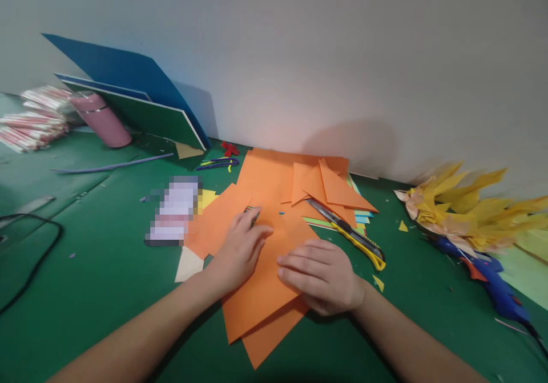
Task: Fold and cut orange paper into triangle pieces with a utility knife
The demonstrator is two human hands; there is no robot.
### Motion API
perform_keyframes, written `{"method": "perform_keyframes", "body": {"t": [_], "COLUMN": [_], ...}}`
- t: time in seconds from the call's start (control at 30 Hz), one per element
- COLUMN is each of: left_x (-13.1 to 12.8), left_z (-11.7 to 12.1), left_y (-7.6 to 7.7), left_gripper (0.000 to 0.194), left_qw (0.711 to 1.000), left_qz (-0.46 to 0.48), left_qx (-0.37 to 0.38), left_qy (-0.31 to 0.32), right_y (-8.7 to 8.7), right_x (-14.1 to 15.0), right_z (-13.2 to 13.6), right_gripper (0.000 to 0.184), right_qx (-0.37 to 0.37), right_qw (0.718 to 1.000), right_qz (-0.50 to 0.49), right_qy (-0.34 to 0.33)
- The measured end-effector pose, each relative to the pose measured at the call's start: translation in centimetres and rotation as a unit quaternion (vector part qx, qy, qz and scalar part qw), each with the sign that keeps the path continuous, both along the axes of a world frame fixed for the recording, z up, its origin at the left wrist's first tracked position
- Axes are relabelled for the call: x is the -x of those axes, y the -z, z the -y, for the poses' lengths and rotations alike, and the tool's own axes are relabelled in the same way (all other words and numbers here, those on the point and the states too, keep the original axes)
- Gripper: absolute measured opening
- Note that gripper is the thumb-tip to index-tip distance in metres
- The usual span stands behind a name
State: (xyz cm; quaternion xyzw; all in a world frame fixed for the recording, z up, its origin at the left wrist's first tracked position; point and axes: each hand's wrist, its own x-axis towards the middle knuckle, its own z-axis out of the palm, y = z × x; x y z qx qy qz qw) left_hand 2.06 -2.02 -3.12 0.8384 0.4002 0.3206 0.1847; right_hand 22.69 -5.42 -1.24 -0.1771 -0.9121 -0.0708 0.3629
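Observation:
An orange paper sheet [261, 291] lies folded on the green table [107, 280] in front of me. My left hand [240, 252] rests flat on its upper left part, fingers stretched toward the fold. My right hand [321, 274] lies flat on the sheet's right side, fingers pointing left and pressed on the paper. More orange sheets and folded orange triangles [334, 186] are spread just behind. A yellow utility knife [351, 234] lies to the right of my right hand, not touched.
Blue and green boards [141, 97] lean on the wall at back left beside a pink bottle [105, 120]. A blue glue gun [492, 280] and yellow paper flowers [466, 212] lie at the right. A black cable [34, 263] curves at the left.

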Motion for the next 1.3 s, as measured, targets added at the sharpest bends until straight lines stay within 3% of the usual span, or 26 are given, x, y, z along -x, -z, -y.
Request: {"method": "perform_keyframes", "body": {"t": [0.13, 0.2, 0.3, 0.4, 0.57, 0.7, 0.87, 1.0, 1.17, 1.3], "left_x": [-0.1, 0.1, 0.7, 1.4, 2.1, 2.0, 1.6, 1.9, 2.8, 2.9], "left_z": [0.1, -0.2, -0.7, -1.3, -1.8, -1.8, -2.4, -3.1, -3.1, -2.7], "left_y": [-0.7, -0.7, -0.3, -0.1, -1.2, -1.2, -0.3, -1.3, -3.4, -3.9], "left_gripper": [0.022, 0.024, 0.032, 0.032, 0.027, 0.028, 0.026, 0.027, 0.035, 0.029], "left_qw": [0.996, 0.995, 0.993, 0.994, 0.990, 0.988, 0.984, 0.976, 0.965, 0.950], "left_qz": [-0.072, -0.079, -0.066, -0.049, -0.035, -0.065, -0.078, -0.089, -0.047, -0.063], "left_qx": [-0.046, -0.038, -0.017, 0.013, 0.055, 0.023, -0.050, 0.023, 0.246, 0.294], "left_qy": [-0.014, 0.039, 0.093, 0.094, 0.127, 0.141, 0.152, 0.195, 0.081, 0.084], "right_y": [-0.1, -0.1, 0.2, 0.5, 0.5, 0.3, 0.6, 1.1, 1.2, 1.1], "right_x": [0.0, 0.0, 0.2, 0.5, 0.4, 0.1, 0.1, 0.4, 1.1, 1.9], "right_z": [-0.1, -0.2, -0.4, -0.6, -0.8, -0.7, -0.8, -1.3, -1.6, -1.6], "right_gripper": [0.029, 0.027, 0.027, 0.027, 0.020, 0.020, 0.029, 0.029, 0.026, 0.027], "right_qx": [0.006, 0.026, 0.090, 0.179, 0.294, 0.301, 0.297, 0.367, 0.424, 0.412], "right_qw": [1.000, 0.999, 0.994, 0.982, 0.954, 0.952, 0.953, 0.922, 0.887, 0.879], "right_qz": [0.023, 0.041, 0.059, 0.031, -0.034, -0.038, -0.047, -0.063, -0.060, -0.057], "right_qy": [-0.013, -0.019, -0.037, -0.043, -0.039, -0.025, 0.040, 0.103, 0.175, 0.231]}}
